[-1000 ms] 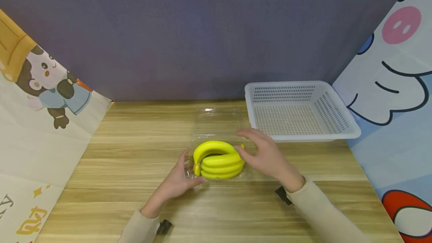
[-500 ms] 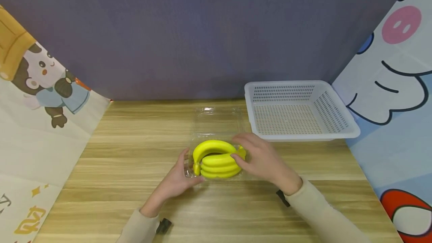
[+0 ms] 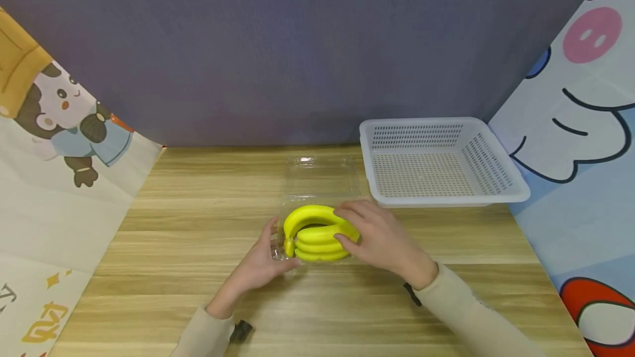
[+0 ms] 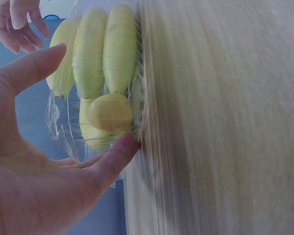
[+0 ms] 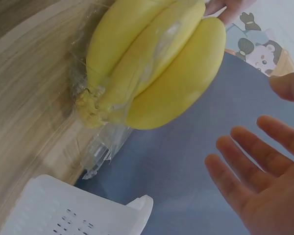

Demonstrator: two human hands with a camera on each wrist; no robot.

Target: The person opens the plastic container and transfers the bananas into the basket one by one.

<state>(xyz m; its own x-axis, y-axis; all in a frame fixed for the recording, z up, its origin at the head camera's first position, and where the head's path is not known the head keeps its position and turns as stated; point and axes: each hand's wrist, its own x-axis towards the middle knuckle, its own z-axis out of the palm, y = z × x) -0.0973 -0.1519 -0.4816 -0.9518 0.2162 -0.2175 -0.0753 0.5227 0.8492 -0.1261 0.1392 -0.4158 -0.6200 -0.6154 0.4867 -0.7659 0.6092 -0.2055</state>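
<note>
Resting in the near half of an opened clear plastic clamshell box [image 3: 317, 180], a bunch of yellow bananas [image 3: 317, 233] lies at the middle of the wooden worktop [image 3: 198, 225], its stem end toward the person's left. The left hand [image 3: 260, 260] is at the box's left near corner: in the left wrist view its thumb tip presses the clear rim just below the banana stems [image 4: 110, 111] and the fingers stretch out straight alongside the plastic, so this grip is spread and touching, not curled round anything. The right hand [image 3: 377, 236] sits at the right end of the bunch; from the head view its fingers lie over the banana tips, while the right wrist view shows the palm and fingers [image 5: 255, 166] spread and relaxed a little apart from the fruit [image 5: 157, 63], so this grip is not closed on the bananas, and whether the fingertips actually touch them cannot be told. The box's lid half lies flat on the worktop behind the bunch, toward the back wall. A white perforated plastic basket [image 3: 441, 161] stands on the worktop to the right rear, just beside the box's far right corner. Both forearms wear beige sleeves [image 3: 466, 313], and cartoon-printed panels [image 3: 64, 125] flank the worktop on either side.
</note>
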